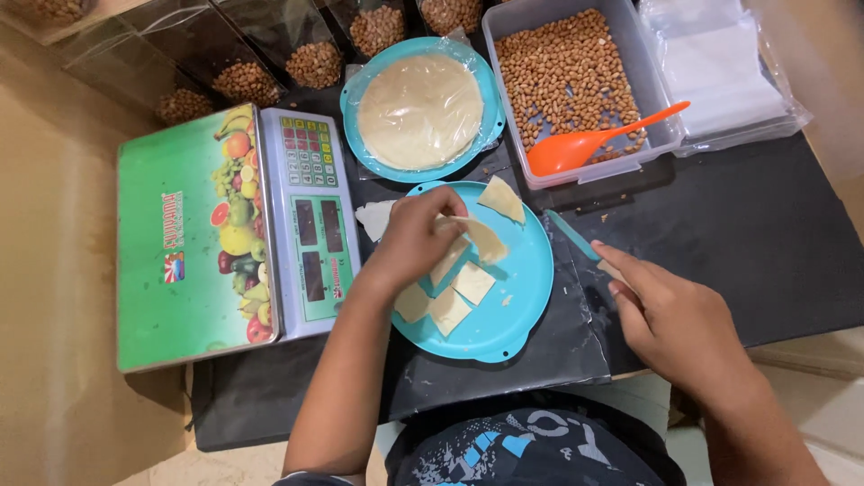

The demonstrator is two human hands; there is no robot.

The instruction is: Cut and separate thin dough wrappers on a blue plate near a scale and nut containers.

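Left hand, frame centre: fingers pinched on pale dough piece over turquoise plate. More cut squares lie on plate. Right hand, lower right: fingers closed round teal-handled knife, blade tip near plate rim. Above: covered dough round, peanut tub with orange scoop. Green scale at left on dark surface.

Your table carries a black mat. Left of the turquoise plate sits the green scale; behind it, the covered plate and peanut tub.
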